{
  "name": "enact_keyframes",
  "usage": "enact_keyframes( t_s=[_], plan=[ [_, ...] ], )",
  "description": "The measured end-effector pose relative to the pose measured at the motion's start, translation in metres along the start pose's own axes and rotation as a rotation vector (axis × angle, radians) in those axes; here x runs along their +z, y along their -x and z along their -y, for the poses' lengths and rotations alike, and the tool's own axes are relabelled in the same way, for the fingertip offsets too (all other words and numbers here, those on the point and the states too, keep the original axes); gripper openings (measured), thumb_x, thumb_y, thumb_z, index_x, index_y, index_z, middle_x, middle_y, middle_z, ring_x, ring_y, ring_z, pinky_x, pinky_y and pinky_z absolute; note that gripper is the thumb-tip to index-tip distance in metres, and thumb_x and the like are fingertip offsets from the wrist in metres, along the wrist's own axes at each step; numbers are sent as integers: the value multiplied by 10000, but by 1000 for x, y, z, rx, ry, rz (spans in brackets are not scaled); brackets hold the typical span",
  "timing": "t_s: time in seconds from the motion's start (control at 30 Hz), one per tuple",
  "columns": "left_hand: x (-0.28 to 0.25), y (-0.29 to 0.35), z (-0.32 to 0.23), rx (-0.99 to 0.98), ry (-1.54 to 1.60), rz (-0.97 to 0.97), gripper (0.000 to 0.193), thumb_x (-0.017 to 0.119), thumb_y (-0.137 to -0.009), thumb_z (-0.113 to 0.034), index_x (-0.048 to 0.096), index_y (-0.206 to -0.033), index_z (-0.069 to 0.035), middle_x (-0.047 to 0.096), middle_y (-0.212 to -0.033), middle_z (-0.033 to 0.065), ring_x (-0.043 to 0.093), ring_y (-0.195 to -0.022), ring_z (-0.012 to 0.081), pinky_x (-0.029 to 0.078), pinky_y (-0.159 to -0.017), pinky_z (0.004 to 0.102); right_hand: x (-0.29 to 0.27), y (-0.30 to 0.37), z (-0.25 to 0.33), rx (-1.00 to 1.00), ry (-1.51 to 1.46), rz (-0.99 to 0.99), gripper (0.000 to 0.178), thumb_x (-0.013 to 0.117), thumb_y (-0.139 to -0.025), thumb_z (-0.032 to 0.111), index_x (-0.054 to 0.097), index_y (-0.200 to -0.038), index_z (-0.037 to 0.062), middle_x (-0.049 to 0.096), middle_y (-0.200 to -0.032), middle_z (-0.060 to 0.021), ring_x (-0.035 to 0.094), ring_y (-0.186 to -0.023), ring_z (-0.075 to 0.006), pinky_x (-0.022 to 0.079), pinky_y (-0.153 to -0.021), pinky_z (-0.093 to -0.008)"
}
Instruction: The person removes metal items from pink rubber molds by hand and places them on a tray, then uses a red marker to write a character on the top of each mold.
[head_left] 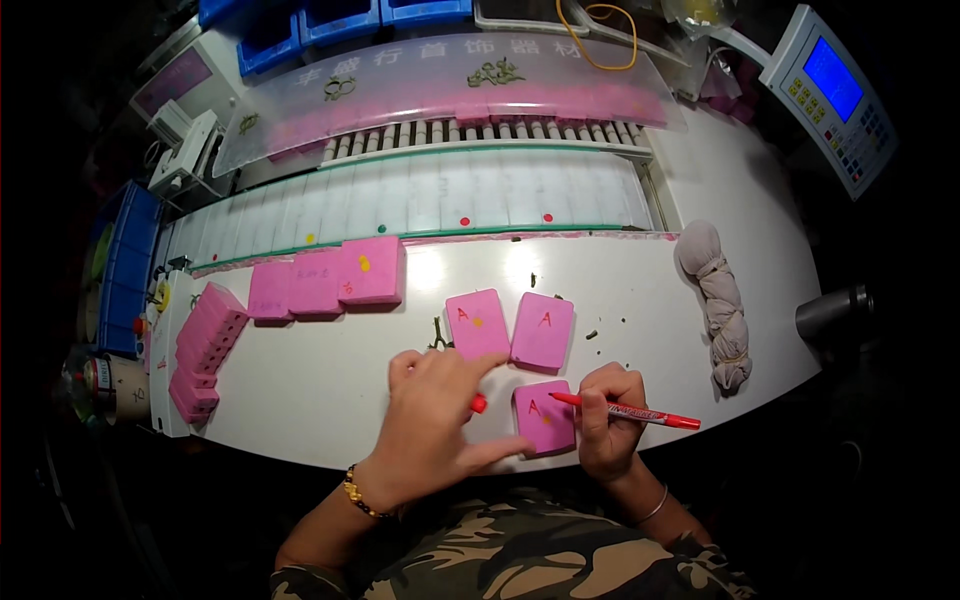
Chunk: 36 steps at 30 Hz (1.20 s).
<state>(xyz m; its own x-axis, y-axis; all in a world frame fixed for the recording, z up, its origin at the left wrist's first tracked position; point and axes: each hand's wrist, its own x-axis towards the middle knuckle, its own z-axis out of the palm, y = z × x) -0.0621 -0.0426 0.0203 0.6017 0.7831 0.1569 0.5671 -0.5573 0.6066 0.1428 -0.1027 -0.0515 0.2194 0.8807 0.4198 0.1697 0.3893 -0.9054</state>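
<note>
My right hand (pixel 610 425) grips a red marker pen (pixel 650 413) between thumb and fingers. The pen's tip meets the near pink block (pixel 548 430), which bears a red handwritten mark and a yellow spot. My left hand (pixel 430 420) has its thumb at that block's left edge, and a red pen cap (pixel 478 403) sticks out from its curled fingers. Its index fingertip reaches the lower edge of a second pink block (pixel 477 318), also marked in red. Beside that one lies a third marked pink block (pixel 543 330).
Pink blocks stand in a row (pixel 320 280) at the left, with a stack (pixel 212 335) nearer me. A rolled cloth bundle (pixel 715 310) lies at the right by a dark cylinder (pixel 836 313). Behind run a white panelled strip (pixel 420 190) and rollers (pixel 490 133). Green scraps (pixel 591 335) dot the table.
</note>
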Motion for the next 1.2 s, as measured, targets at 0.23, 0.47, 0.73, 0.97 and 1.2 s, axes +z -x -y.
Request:
enact_keyframes(
  t_s=[0.23,0.47,0.73,0.97,1.2],
  plan=[
    [-14,9,20,-167,100,-419,630,902,-631,-182,606,-1169,-41,491,-806,-7,414,-692,113,365,-627,227,-1,-24,31,112,-67,25,161,606,-937,35,463,-1011,25,535,-898,-78,483,-767,-119,405,-695,-252],
    [-4,7,8,-127,156,-231,569,851,-705,-279,602,-1169,-63,639,-958,69,558,-742,205,441,-760,341,-2,-35,61,177,-303,250,142,563,-945,78,587,-1026,-36,632,-925,-146,588,-795,-176,484,-744,-300],
    [10,1,1,-87,277,-124,541,805,-745,-247,566,-1197,-72,661,-1067,76,630,-795,219,445,-794,372,4,-38,67,85,-111,348,153,639,-908,65,628,-1021,-38,669,-939,-179,655,-796,-232,515,-729,-320],
    [23,-2,1,143,271,-245,501,784,-726,-177,585,-1167,-48,656,-1007,132,644,-872,315,503,-770,390,16,-39,60,47,26,411,147,693,-862,51,647,-970,-37,668,-877,-161,651,-757,-266,522,-720,-331],
    [30,2,-16,11,520,-174,510,738,-783,-142,509,-1232,-61,649,-866,138,662,-768,327,530,-663,372,27,-41,54,-183,139,405,96,734,-831,108,687,-863,31,632,-751,-107,614,-706,-303,518,-754,-381]
  ],
)
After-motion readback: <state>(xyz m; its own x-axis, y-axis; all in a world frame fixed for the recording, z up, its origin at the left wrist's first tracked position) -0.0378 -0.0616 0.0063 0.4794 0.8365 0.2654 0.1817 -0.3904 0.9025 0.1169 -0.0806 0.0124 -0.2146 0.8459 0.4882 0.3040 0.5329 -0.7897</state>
